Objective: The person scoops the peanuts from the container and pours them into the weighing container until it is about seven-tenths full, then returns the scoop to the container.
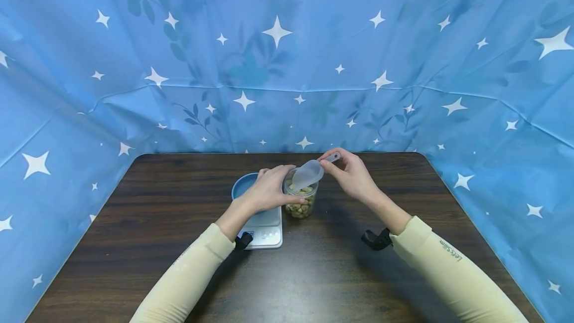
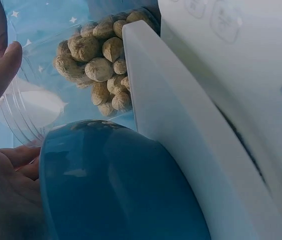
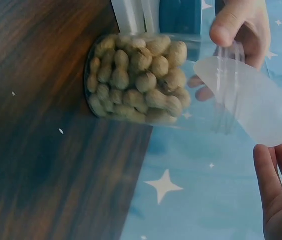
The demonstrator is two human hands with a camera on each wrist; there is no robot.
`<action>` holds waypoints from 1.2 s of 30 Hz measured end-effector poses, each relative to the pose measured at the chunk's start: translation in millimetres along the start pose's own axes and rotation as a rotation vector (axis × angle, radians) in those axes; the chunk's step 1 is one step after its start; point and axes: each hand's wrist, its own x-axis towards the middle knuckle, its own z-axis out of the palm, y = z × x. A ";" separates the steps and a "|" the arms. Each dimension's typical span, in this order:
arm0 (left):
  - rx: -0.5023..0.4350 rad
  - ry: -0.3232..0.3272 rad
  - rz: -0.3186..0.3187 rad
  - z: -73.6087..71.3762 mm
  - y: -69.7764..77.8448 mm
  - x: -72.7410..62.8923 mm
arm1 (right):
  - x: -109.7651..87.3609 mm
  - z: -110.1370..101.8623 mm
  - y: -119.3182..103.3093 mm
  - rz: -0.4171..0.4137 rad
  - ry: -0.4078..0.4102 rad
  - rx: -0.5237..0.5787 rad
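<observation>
My left hand holds a clear plastic jar near its rim, thumb on one side and fingers on the other. Unshelled peanuts fill the jar's lower part. With its fingertips my right hand pinches the handle of a translucent white scoop. The scoop tilts down into the jar's mouth, its bowl partly inside and its tip above the peanuts. Close by my left hand, a blue bowl sits on a white kitchen scale, partly hidden by that hand.
The dark wooden table carries everything. A blue curtain with white stars hangs behind its far edge. The scale stands right beside the jar, on its left. In the right wrist view, small pale bits lie on the tabletop.
</observation>
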 end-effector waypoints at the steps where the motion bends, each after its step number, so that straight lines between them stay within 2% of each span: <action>1: 0.001 -0.001 0.000 -0.2 0.1 0.0 | 1.0 -1.6 -1.7 -0.002 -0.002 -0.010; 7: -0.010 -0.005 0.004 -1.2 0.1 -0.5 | 8.9 -10.6 -13.8 -0.019 -0.029 -0.069; 20: -0.052 -0.023 0.020 -1.8 -2.3 0.2 | 22.6 -14.6 -40.2 -0.104 -0.204 -0.246; 27: -0.075 -0.021 0.027 -2.6 -2.5 0.1 | 29.3 -10.3 -54.5 -0.146 -0.219 -0.319; 36: -0.089 -0.030 0.025 -2.0 -3.5 -0.3 | 30.7 -0.7 -61.7 -0.149 -0.260 -0.457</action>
